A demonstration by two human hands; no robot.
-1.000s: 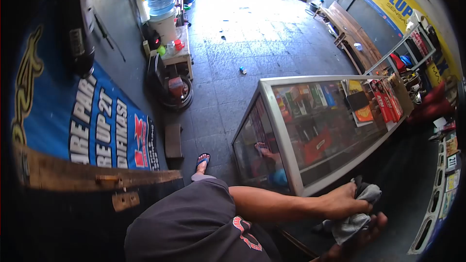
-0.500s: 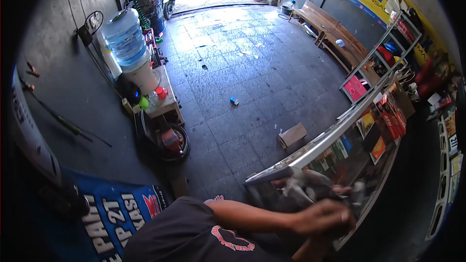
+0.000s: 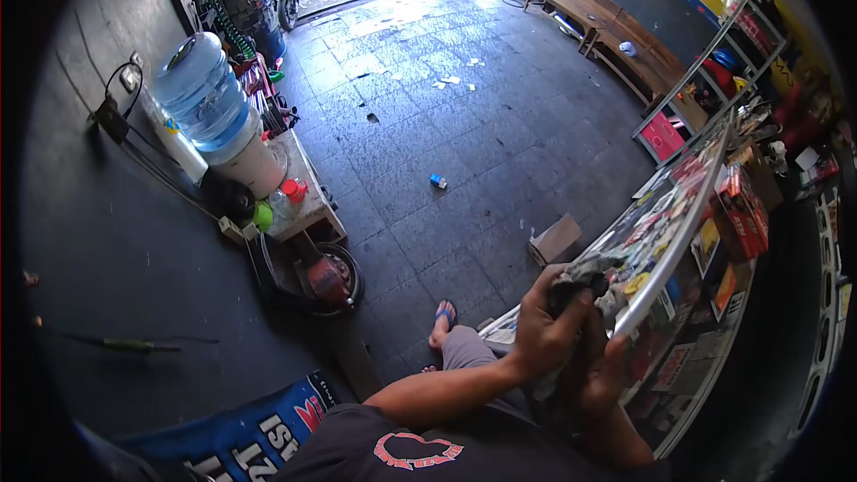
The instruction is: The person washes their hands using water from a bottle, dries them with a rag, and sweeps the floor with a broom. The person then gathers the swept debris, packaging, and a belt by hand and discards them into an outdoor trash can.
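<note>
grey rag: a crumpled grey rag (image 3: 580, 281) bunched up right at the near corner of the glass display case (image 3: 665, 241), pressed against its metal edge
left hand: the left hand (image 3: 549, 330) is curled tight around the rag from the outer side, fingers wrapped over the cloth, knuckles facing the camera
right hand: the right hand (image 3: 611, 366) sits just below and behind the left one, touching the lower part of the rag against the case's front. can't really tell how far it's closed, the left hand and the cloth cover most of it
display case: aluminium frame, glass top and front, packed with colourful boxes and packets inside. it runs away from the hands toward the far right
red boxes: a stack of red boxes (image 3: 745, 210) on the tabletop of the case, well apart from the hands, further along
cardboard box: small brown cardboard box (image 3: 555, 239) on the floor just beside the case's outer side, near the hands
foot: a foot in a blue sandal (image 3: 442, 321) on the tiled floor (image 3: 464, 125), to the left of the case corner
water jug: big blue water jug (image 3: 201, 98) on a white dispenser, well off to the left of the case, by the dark wall
little table: next to the jug, a small table (image 3: 303, 205) with a red cup and a green thing on it
tyre: under that table, a tyre (image 3: 326, 277) with something red in it
bench: wooden bench (image 3: 616, 31) along the far wall, way past the case
banner: blue banner (image 3: 250, 442) with white letters at the bottom left, well apart from the case
</note>
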